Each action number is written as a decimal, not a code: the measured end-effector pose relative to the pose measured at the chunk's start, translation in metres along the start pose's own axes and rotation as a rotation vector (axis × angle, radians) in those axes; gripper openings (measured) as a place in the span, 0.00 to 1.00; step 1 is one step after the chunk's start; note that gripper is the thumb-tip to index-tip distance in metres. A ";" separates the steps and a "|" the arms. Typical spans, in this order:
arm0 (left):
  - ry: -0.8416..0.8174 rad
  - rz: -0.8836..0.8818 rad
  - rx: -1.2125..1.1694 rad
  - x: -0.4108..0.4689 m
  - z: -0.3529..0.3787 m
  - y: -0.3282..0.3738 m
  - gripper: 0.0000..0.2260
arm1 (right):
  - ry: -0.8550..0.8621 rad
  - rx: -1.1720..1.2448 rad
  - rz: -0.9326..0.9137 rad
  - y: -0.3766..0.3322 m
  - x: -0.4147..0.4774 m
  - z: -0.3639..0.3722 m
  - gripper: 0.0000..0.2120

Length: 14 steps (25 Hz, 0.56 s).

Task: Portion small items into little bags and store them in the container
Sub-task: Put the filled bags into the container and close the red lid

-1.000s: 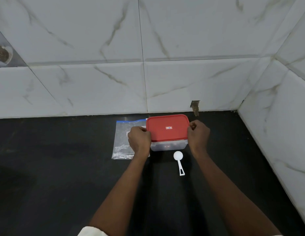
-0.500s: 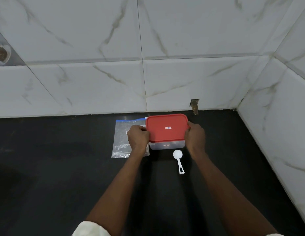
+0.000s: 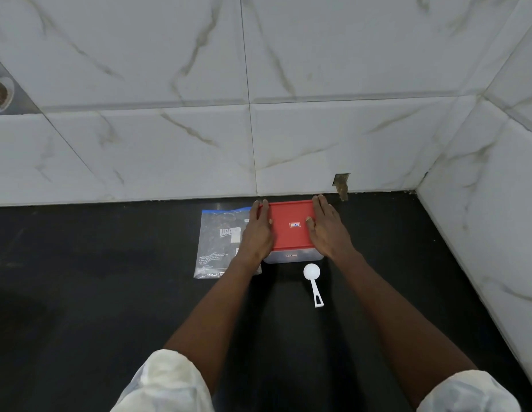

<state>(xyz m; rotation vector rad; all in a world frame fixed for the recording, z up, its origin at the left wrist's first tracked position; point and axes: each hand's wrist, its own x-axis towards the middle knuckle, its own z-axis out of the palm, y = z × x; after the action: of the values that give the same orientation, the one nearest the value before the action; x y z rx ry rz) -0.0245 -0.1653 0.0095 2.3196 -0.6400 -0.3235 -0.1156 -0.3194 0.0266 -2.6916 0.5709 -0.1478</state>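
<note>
A clear plastic container (image 3: pixel 293 257) with a red lid (image 3: pixel 290 230) stands on the black counter near the back wall. My left hand (image 3: pixel 257 233) lies flat with straight fingers along the lid's left edge. My right hand (image 3: pixel 327 230) lies flat the same way along the lid's right edge. Both press down on the lid. A clear zip bag (image 3: pixel 217 242) with a blue strip and printed text lies flat to the left of the container, partly under my left hand. A white plastic scoop (image 3: pixel 314 282) lies just in front of the container.
The black counter (image 3: pixel 110 292) runs to a white marble-tile back wall (image 3: pixel 169 144). A tiled side wall (image 3: pixel 482 233) closes off the right. A chipped hole (image 3: pixel 341 185) shows in the back wall right behind the container.
Both hands have gone from gripping the near corners of the lid with curled fingers to lying flat on its left and right edges. The lid now sits lower on the container.
</note>
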 end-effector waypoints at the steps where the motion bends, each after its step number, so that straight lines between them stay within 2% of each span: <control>1: 0.002 -0.005 0.003 0.001 0.001 0.000 0.24 | 0.017 -0.002 0.002 0.000 0.000 0.002 0.27; 9: 0.015 -0.007 -0.007 0.002 0.005 0.000 0.24 | 0.011 0.056 0.050 0.006 0.008 0.012 0.28; 14: 0.015 -0.030 -0.020 0.002 0.004 0.000 0.24 | -0.078 0.133 0.079 0.012 0.011 0.013 0.29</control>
<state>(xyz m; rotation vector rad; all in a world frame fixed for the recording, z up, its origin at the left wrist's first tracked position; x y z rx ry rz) -0.0240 -0.1682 0.0063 2.3127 -0.5921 -0.3244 -0.1072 -0.3295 0.0104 -2.5300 0.6197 -0.0569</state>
